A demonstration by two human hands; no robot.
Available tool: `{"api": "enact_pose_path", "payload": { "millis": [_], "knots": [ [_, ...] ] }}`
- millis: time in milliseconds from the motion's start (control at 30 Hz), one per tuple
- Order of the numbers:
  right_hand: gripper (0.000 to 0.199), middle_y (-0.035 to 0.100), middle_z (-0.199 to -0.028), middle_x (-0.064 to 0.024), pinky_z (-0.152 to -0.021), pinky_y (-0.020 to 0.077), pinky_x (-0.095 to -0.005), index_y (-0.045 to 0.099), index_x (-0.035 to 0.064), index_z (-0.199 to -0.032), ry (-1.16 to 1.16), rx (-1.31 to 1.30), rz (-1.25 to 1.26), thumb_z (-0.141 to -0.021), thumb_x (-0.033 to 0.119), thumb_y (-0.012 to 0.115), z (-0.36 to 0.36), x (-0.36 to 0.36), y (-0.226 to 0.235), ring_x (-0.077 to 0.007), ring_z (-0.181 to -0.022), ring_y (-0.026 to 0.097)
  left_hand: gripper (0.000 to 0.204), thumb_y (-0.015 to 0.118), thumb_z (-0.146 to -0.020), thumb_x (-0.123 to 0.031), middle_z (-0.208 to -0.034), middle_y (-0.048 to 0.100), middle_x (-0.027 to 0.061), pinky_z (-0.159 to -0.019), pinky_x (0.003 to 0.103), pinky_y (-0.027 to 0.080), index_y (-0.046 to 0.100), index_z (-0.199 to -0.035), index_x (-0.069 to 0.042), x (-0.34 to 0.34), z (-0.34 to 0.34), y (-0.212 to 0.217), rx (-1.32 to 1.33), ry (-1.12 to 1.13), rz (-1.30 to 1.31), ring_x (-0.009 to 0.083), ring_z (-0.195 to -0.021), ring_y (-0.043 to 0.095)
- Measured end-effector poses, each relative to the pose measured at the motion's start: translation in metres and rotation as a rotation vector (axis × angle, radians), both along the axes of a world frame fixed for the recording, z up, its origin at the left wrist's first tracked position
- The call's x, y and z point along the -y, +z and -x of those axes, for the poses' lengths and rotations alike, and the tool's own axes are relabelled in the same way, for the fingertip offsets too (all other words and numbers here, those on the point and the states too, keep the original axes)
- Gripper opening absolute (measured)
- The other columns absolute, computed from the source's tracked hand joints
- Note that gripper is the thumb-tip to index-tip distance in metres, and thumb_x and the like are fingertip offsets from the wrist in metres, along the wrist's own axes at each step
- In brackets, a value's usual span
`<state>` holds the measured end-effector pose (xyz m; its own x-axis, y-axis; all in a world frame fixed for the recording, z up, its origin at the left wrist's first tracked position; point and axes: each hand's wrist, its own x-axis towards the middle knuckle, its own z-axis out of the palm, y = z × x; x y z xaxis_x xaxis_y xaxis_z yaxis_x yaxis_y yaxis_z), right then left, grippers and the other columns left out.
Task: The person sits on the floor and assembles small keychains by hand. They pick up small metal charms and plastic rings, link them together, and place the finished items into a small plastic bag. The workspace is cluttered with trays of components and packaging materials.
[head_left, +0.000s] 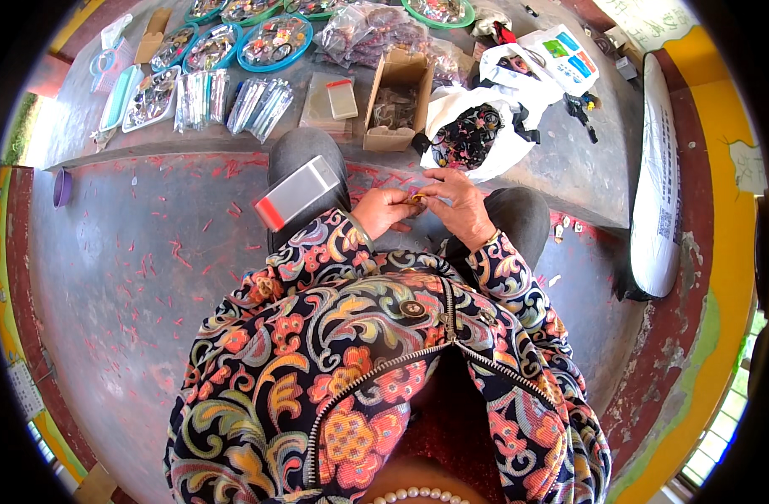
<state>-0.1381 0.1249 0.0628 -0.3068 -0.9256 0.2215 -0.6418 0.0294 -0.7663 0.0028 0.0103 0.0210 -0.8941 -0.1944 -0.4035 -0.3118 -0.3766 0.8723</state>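
Observation:
In front of my knees my left hand (383, 211) and my right hand (463, 208) meet, fingertips closed on a tiny yellow and purple piece (416, 197). Its kind is too small to make out. Across my left thigh lies a flat clear plastic packet (299, 191) with a red band at one end. Just beyond my hands, a white plastic bag (519, 153) lies open around a heap of small black and coloured pieces (470, 133). An open cardboard box (398, 101) stands beside it, with clear plastic bags inside.
On the raised ledge, blue round trays (274, 42) of small trinkets, a white basket (152, 99), rows of slim clear packets (261, 107) and piled plastic bags (372, 34) crowd together. A long silvery padded roll (656, 176) leans at right. Red scraps litter the floor (132, 277).

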Motion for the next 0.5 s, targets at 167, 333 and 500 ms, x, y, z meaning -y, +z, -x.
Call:
{"api": "enact_pose_path", "payload": {
  "millis": [167,333,500],
  "knots": [
    [0.009,0.058,-0.098,-0.0100,-0.080,0.0418,-0.0354,0.065,0.0075,-0.076,0.041,-0.038,-0.026,-0.068,0.009,0.061,-0.001,0.000,-0.004,-0.0280,-0.091,0.053,0.024,0.054,-0.083,-0.012,-0.094,0.059,0.0064,-0.069,0.027,0.051,0.055,-0.104,-0.001,0.001,0.000,-0.005,-0.030,-0.009,-0.004,0.0139,-0.086,0.057],
    [0.012,0.058,-0.099,-0.0140,-0.080,0.0417,-0.0372,0.064,0.0022,-0.079,0.078,-0.016,-0.066,-0.070,0.009,0.061,0.000,0.000,-0.011,-0.0294,-0.091,0.054,0.028,0.053,-0.083,-0.010,-0.096,0.059,0.0055,-0.069,0.026,0.051,0.054,-0.109,-0.002,-0.002,0.000,-0.009,-0.058,0.004,0.005,0.0127,-0.086,0.057],
    [0.012,0.058,-0.100,-0.0136,-0.080,0.0421,-0.0359,0.064,0.0026,-0.081,0.072,-0.016,-0.089,-0.071,0.008,0.061,0.000,0.000,-0.013,-0.0283,-0.091,0.054,0.029,0.053,-0.083,-0.010,-0.094,0.059,0.0047,-0.069,0.025,0.050,0.053,-0.111,-0.002,-0.001,0.001,-0.007,-0.055,0.004,0.017,0.0116,-0.084,0.057]
  ]
}}
